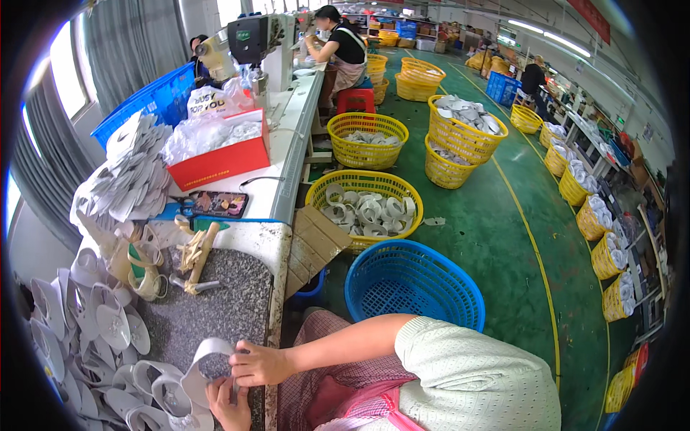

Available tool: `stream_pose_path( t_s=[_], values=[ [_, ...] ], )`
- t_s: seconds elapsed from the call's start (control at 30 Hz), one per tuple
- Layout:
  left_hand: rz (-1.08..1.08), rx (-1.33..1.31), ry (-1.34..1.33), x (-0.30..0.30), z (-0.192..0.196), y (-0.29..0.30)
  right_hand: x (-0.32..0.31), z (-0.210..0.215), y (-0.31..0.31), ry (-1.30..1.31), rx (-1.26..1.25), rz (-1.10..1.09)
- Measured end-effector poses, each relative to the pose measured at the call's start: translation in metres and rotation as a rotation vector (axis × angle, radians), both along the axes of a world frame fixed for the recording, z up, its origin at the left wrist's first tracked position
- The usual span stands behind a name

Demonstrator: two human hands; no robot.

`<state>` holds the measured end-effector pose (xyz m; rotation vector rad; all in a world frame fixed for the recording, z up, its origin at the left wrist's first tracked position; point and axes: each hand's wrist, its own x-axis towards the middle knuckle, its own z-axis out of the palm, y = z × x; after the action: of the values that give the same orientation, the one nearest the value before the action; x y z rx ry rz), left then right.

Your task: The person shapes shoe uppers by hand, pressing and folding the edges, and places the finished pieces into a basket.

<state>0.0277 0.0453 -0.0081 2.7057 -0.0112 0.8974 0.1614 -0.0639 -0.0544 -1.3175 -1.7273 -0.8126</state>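
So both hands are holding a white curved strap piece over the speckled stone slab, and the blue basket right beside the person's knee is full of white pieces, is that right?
Not quite. In the head view the blue basket is empty; its mesh bottom shows bare. The white pieces lie in the yellow basket behind it. The rest holds: left hand and right hand hold the white strap piece over the speckled stone slab.

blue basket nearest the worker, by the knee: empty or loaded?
Empty. The blue basket shows its bare perforated bottom with nothing in it, unlike the yellow basket behind it, which holds white pieces.
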Motion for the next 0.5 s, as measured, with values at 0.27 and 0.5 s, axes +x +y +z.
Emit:
stream_pose_path(
  t_s=[0.27,0.5],
  values=[
    [0.159,-0.349,0.246,0.020,-0.020,0.012,0.025,-0.004,-0.001,0.066,-0.010,-0.005],
    [0.193,-0.220,0.143,0.015,-0.018,0.027,0.006,0.000,0.009,-0.028,-0.186,-0.226]
  ],
)
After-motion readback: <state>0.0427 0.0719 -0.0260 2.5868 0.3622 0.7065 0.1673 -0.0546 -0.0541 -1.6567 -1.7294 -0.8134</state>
